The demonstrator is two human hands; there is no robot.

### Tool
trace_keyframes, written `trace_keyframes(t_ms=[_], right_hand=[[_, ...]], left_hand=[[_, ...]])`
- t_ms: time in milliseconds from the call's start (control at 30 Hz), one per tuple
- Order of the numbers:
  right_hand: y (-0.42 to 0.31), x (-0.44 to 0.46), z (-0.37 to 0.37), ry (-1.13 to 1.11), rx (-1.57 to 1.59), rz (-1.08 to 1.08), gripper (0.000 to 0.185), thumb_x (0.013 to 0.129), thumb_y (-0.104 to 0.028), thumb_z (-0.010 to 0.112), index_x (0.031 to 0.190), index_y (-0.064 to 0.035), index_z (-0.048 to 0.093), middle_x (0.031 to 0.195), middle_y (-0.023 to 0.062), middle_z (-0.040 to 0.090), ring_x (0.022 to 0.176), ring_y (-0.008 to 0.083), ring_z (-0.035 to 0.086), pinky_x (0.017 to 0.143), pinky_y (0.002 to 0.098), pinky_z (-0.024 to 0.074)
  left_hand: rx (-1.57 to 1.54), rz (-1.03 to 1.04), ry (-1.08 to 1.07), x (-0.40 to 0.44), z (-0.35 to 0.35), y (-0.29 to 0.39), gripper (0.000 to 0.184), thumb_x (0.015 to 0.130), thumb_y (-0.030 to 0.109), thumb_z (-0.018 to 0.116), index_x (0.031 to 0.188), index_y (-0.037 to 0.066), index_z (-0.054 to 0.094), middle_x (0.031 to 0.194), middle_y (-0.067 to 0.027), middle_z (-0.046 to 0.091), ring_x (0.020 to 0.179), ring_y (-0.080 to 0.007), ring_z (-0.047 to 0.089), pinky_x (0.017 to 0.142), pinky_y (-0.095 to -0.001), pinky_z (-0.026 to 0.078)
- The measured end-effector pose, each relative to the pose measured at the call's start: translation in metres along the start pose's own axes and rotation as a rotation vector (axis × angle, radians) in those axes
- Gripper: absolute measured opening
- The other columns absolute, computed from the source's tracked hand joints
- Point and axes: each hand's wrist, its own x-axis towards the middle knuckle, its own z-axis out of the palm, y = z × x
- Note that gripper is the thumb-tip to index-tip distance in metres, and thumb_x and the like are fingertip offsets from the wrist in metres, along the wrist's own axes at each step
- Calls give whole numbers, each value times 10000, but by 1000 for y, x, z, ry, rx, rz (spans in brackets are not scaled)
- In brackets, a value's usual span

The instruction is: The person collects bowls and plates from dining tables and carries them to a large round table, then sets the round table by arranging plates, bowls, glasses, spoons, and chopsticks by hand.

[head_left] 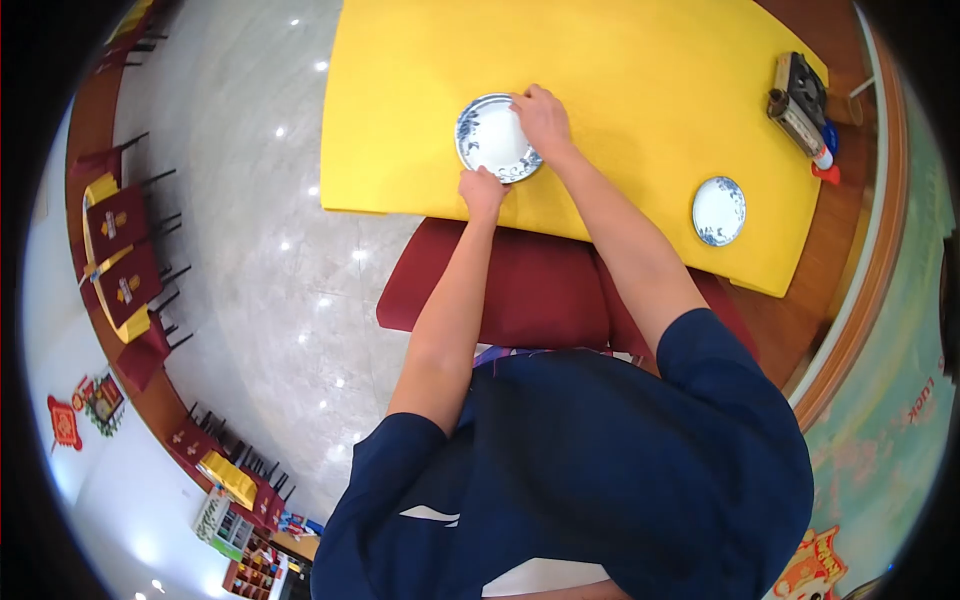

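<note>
Head view shows a big yellow table (640, 110), with dark red seats (545, 290) along its near edge. A black, boxy thing (803, 88) sits by the right edge. The blue and white plate (495, 135) is close to the near edge, toward the left corner; I can't tell if its bottom touches the cloth. Another plate (720, 212) lies by the near right corner, with lots of yellow room between the two. The right hand (543, 120) has its fingers closed over the first plate's right rim. The left hand (483, 190) pinches the near rim, thumb on top, other fingers mostly hidden.
</note>
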Motion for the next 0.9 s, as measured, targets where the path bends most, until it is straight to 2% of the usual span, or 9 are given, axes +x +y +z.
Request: trace_keyframes(t_ms=[67,133,233,300,400,467,700,767,900], right_hand=[[3,2,6,10,12,-18,149,836,-228,640,916,-126,712,842,84,611,846,270,622,753,390,512],[4,5,12,22,125,-11,186,842,-222,630,979,-123,706,873,98,625,869,285,624,763,406,514],[12,6,25,-69,203,61,225,845,-204,620,1035,-106,691,927,121,643,906,308,622,783,424,511],[20,5,34,-53,268,53,225,849,-164,598,1042,-84,682,970,160,648,933,337,614,818,442,499],[12,6,28,-136,223,170,296,847,-147,609,1134,-85,653,1048,181,630,991,349,599,880,424,483],[6,4,32,-125,225,199,305,821,-118,623,1122,-75,652,1043,199,622,998,357,598,883,432,484],[7,-35,-8,-183,199,275,303,783,-94,624,1081,-53,657,1012,215,642,977,371,608,861,446,495],[-1,-55,-27,-174,209,369,273,775,-94,625,1039,-41,671,933,208,668,906,378,629,831,444,509],[-29,-84,-80,-54,280,504,236,777,-110,636,993,-28,682,877,192,684,831,357,659,784,428,529]], left_hand=[[-24,-19,-27,2,4,-3,274,952,80,463,943,-193,449,852,-283,626,616,-341,683,487,-364,581],[-173,-80,10,7,10,-9,300,962,90,434,1079,-183,388,1067,-319,555,815,-370,683,574,-401,627],[-246,-53,42,18,20,-24,335,963,84,414,1192,-126,287,1201,-315,469,888,-395,655,629,-435,634],[-423,-188,-21,20,19,-17,335,929,84,474,1135,-123,310,1140,-313,499,826,-353,664,509,-435,607],[-385,-187,-197,27,11,-15,335,935,66,450,1164,-107,277,1119,-300,515,780,-339,670,514,-388,598],[-435,-161,-470,38,1,-23,360,945,67,434,1196,-85,226,1098,-288,537,717,-318,668,513,-347,576],[-89,6,-387,13,-29,-11,293,944,70,444,1140,-83,289,995,-275,585,664,-277,666,512,-331,562],[114,61,-424,11,-42,-9,293,935,82,484,1115,-79,317,973,-267,592,636,-265,663,507,-329,559],[156,146,-585,-7,-78,17,335,910,107,552,1119,-44,338,955,-254,605,607,-249,656,477,-322,529]])
